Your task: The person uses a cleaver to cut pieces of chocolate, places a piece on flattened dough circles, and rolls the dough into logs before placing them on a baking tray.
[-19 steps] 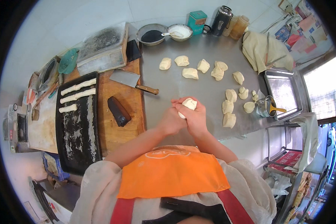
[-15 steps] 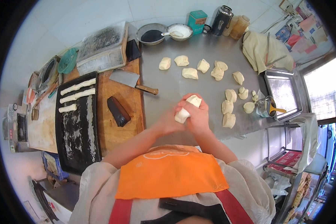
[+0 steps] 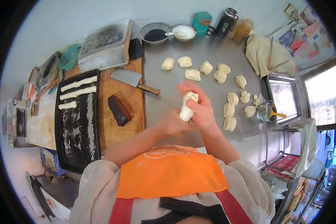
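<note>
A pale piece of dough (image 3: pixel 186 110) is held upright between my two hands above the steel table. My left hand (image 3: pixel 174 122) wraps its lower end, with the fingers curled beneath. My right hand (image 3: pixel 204 111) grips the upper part, the thumb pressed across the dough; its fingertips on the far side are smeared by motion. Beyond my hands lie several dough pieces (image 3: pixel 192 75) on the steel, and more dough pieces (image 3: pixel 229 123) stand in a short column to the right. Long dough strips (image 3: pixel 78 92) rest on a black tray (image 3: pixel 77 149) at the left.
A cleaver (image 3: pixel 127 77) and a dark, long block (image 3: pixel 119 111) lie on the wooden board (image 3: pixel 136 125). Two bowls, one with black contents (image 3: pixel 155 33) and one with white powder (image 3: pixel 183 31), stand at the back. On the right are a glass cup (image 3: pixel 263 112) and a metal tray (image 3: pixel 283 98).
My right hand has shifted slightly right and its fingers have lifted away at the far side. The dough has turned more upright and looks longer and narrower.
</note>
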### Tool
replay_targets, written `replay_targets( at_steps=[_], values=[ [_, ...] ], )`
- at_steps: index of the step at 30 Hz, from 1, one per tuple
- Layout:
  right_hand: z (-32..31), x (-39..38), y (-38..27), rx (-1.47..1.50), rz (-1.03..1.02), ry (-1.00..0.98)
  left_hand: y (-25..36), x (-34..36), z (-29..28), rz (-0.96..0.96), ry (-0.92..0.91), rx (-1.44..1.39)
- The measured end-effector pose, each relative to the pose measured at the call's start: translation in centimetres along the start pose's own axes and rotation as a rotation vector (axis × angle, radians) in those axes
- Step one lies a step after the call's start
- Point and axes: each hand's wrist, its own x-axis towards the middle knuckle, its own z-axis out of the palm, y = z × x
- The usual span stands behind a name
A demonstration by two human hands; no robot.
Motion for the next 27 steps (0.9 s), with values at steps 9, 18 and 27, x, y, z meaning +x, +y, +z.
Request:
replay_targets(
  at_steps=[9,18,27],
  values=[
    [-0.4,-2.2,2.7,-0.263,0.068,0.151,-2.5,1.0,0.8,0.291,0.140,0.255],
    [1.0,-1.2,0.4,0.106,0.107,0.256,-1.9,0.2,1.9,-0.024,0.260,0.243],
    [0.6,-0.4,-1.5,0.169,0.013,0.355,-0.6,-0.1,2.4,0.054,0.300,0.517]
  ],
)
